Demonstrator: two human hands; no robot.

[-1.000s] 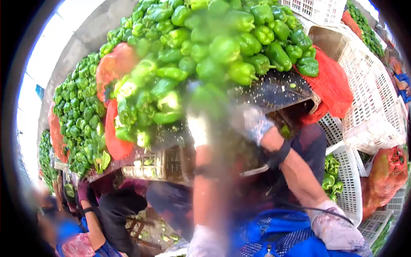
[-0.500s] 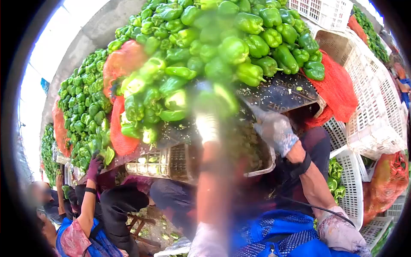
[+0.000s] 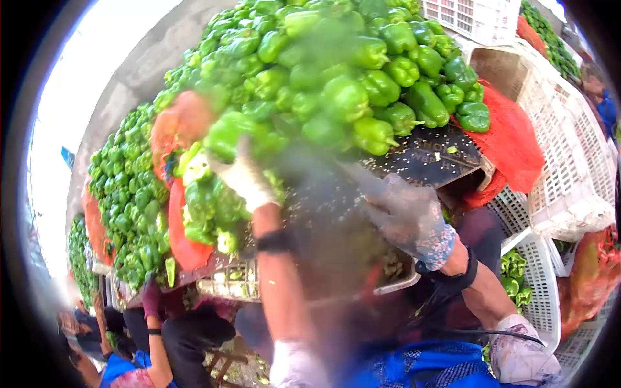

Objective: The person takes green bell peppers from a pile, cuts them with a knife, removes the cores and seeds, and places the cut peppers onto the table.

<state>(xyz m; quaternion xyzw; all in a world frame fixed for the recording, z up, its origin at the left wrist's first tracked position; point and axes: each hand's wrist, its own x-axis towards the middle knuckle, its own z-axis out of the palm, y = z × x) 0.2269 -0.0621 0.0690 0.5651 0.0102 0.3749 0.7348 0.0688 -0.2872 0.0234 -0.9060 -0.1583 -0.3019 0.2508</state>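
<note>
At the near left slope of the heap of green bell peppers (image 3: 349, 97), reaching in with the gloved left hand (image 3: 242, 174); holding the thumb and fingers wide apart, the tips against a bright green bell pepper (image 3: 226, 132) just beyond; cannot tell whether gripping it or only touching. Angling the left forearm (image 3: 281, 284) up and slightly leftward from the pale sleeve, back of the hand upward, past a black wristband (image 3: 275, 241). Near the fingers on the outer side, showing a paler pepper (image 3: 196, 167); beyond that, a red mesh sack (image 3: 184, 229).

Over the near edge of the dark board (image 3: 446, 158), pointing the gloved right hand (image 3: 411, 216) inward, toward the left, fingers bent; leading out from them into the blur, a greyish shape (image 3: 362, 178); cannot tell whether a tool or a finger, nor how tightly closed. Slanting the right forearm (image 3: 488, 294) up and leftward; lying beyond this hand, well apart from the left, more peppers above the seed-strewn board.
</note>
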